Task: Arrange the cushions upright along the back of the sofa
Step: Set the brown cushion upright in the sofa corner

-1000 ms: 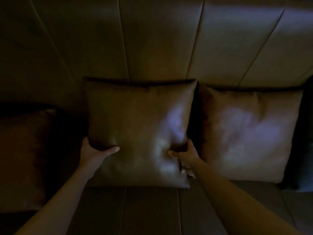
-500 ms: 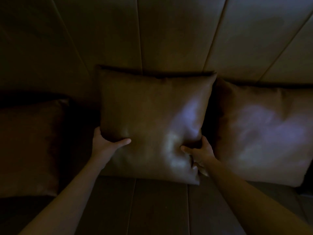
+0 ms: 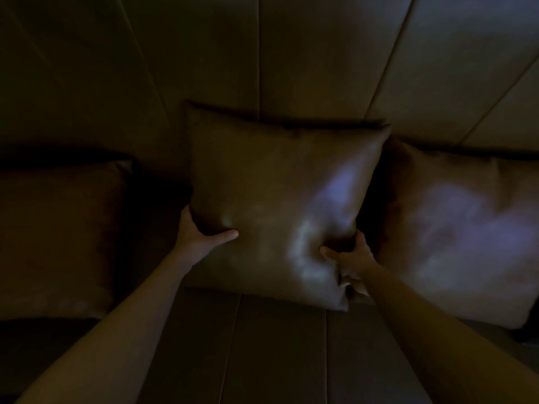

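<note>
The room is dim. A brown leather-look middle cushion (image 3: 274,199) stands upright against the sofa back (image 3: 309,59). My left hand (image 3: 198,234) grips its lower left edge, thumb on the front face. My right hand (image 3: 350,260) pinches its lower right edge near the corner. A right cushion (image 3: 460,228) leans upright against the back, touching the middle one. A darker left cushion (image 3: 58,237) stands at the left, apart from the middle cushion by a dark gap.
The sofa seat (image 3: 280,351) with its stitched seams stretches below the cushions, between my forearms. The sofa back is made of wide vertical panels. Beyond the right cushion's lower corner lies deep shadow.
The middle cushion, held in both hands, has shifted rightward and slightly up in view, as has the right cushion. Both grips are unchanged.
</note>
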A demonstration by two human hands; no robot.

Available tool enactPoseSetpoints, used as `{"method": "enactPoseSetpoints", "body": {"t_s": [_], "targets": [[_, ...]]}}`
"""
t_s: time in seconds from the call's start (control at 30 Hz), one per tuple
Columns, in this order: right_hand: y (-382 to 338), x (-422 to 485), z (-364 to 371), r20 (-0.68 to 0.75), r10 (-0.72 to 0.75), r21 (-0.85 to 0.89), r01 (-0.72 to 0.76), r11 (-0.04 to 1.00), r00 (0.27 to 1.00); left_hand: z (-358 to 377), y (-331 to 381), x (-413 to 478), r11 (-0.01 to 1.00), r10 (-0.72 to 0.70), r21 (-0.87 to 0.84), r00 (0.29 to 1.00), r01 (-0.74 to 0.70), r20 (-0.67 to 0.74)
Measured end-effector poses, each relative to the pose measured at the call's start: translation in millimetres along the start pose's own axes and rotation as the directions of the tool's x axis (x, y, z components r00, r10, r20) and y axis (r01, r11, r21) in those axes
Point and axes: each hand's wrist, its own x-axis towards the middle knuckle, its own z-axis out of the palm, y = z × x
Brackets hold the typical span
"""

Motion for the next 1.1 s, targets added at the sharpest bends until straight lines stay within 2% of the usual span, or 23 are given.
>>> {"method": "enactPoseSetpoints", "body": {"t_s": [0.13, 0.33, 0.47, 0.57, 0.73, 0.9, 1.1], "targets": [[-9.6, -10.2, 2.2, -0.061, 0.013, -0.101, -0.019, 0.995, 0.998, -11.0, 9.8, -8.9, 0.999, -0.027, 0.041, 0.998, 0.025, 0.052], [-24.5, -30.0, 15.1, -0.211, 0.007, -0.191, -0.048, 0.980, 0.977, -32.9, 23.7, -22.2, 1.000, -0.001, -0.029, 0.999, 0.002, 0.044], [-38.2, -50.9, 46.7, -0.464, -0.075, -0.251, -0.050, 0.967, 0.882, -55.3, 7.6, -34.4, 0.994, -0.055, -0.093, 0.997, 0.060, 0.060], [-45.5, -72.5, 91.1, -0.522, -0.182, -0.298, 0.022, 0.954, 0.833, -81.9, -12.5, -42.3, 0.991, -0.088, -0.093, 0.994, 0.093, 0.059], [-44.8, -105.2, 185.2, -0.378, -0.225, -0.407, 0.057, 0.912, 0.898, -157.0, -52.7, -42.7, 0.992, -0.067, -0.101, 0.996, 0.073, 0.055], [-42.5, -143.2, 292.2, -0.175, -0.151, -0.382, 0.075, 0.921, 0.973, -260.6, -93.3, -30.7, 0.996, -0.073, -0.058, 0.996, 0.070, -0.052], [-39.3, -171.8, 398.0, -0.035, -0.116, -0.390, 0.093, 0.916, 0.993, -370.2, -132.8, -9.6, 0.994, -0.109, 0.009, 0.986, 0.111, -0.125]]}}
